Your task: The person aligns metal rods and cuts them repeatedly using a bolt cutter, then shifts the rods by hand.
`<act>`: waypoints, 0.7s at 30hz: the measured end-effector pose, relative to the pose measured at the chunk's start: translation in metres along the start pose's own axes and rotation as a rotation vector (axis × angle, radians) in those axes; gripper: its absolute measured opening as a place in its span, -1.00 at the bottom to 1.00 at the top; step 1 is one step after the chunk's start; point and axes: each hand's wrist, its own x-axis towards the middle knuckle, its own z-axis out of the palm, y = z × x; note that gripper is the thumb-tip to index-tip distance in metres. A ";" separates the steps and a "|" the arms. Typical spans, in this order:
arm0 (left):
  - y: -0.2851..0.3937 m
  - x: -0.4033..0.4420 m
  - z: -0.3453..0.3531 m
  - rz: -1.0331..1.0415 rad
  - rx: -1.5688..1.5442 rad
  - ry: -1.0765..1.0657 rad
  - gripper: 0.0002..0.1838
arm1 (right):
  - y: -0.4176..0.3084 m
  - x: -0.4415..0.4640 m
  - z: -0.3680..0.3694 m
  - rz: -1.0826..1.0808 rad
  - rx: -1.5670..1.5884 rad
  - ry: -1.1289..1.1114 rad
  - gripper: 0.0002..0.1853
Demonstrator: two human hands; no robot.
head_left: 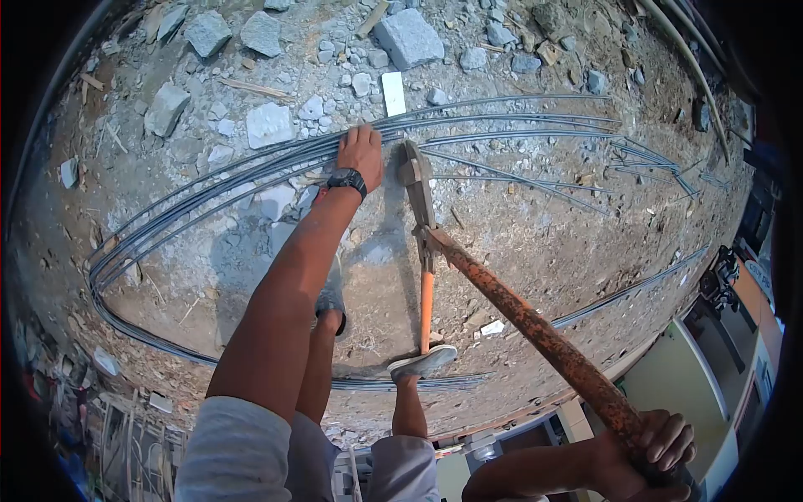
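Note:
A bundle of thin steel rods point(242, 173) curves across the dirt in a long bend. My left hand point(361, 155), with a watch on its wrist, is closed over the rods near the jaws of a large bolt cutter point(426, 238). One orange handle of the cutter runs down to my shoe point(425, 361), which rests against its end on the ground. The other, rusty handle point(535, 326) slants up to the right, and my right hand point(661, 443) is wrapped around its end. The jaws lie beside the rods; whether any rod sits between them I cannot tell.
A white flat strip point(393, 93) lies just beyond the rods. Broken stones point(409, 39) and rubble cover the far ground. Several shorter rods point(519, 180) lie crossed at the right. Wooden sticks point(130, 439) stand at the lower left, and a pale walled structure point(669, 381) is at lower right.

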 end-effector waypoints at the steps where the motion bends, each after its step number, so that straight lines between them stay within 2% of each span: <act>1: 0.001 -0.001 0.001 -0.003 -0.015 0.016 -0.51 | -0.002 -0.002 0.002 -0.003 -0.042 0.004 -0.73; 5: 0.007 -0.008 0.009 -0.018 -0.034 0.039 -0.55 | -0.002 -0.002 0.000 -0.041 -0.077 -0.069 -0.77; 6: 0.008 -0.010 0.010 -0.023 -0.026 0.036 -0.56 | -0.002 -0.002 0.003 0.011 -0.023 -0.113 -0.74; 8: 0.015 -0.005 -0.007 -0.094 -0.035 -0.111 -0.55 | -0.001 -0.002 0.019 0.109 0.099 -0.199 -0.44; 12: 0.008 0.011 -0.012 -0.202 -0.070 -0.307 -0.50 | -0.001 -0.003 0.020 0.065 0.108 -0.150 -0.51; 14: 0.003 0.007 -0.005 -0.168 -0.088 -0.293 -0.49 | 0.000 -0.005 0.017 -0.002 0.109 -0.044 -0.57; 17: -0.003 0.005 0.000 -0.111 -0.030 -0.260 -0.52 | -0.001 -0.001 0.021 0.095 0.096 -0.214 -0.47; 21: 0.008 0.006 0.019 -0.084 0.114 -0.134 -0.62 | 0.000 -0.002 0.023 0.083 0.086 -0.215 -0.50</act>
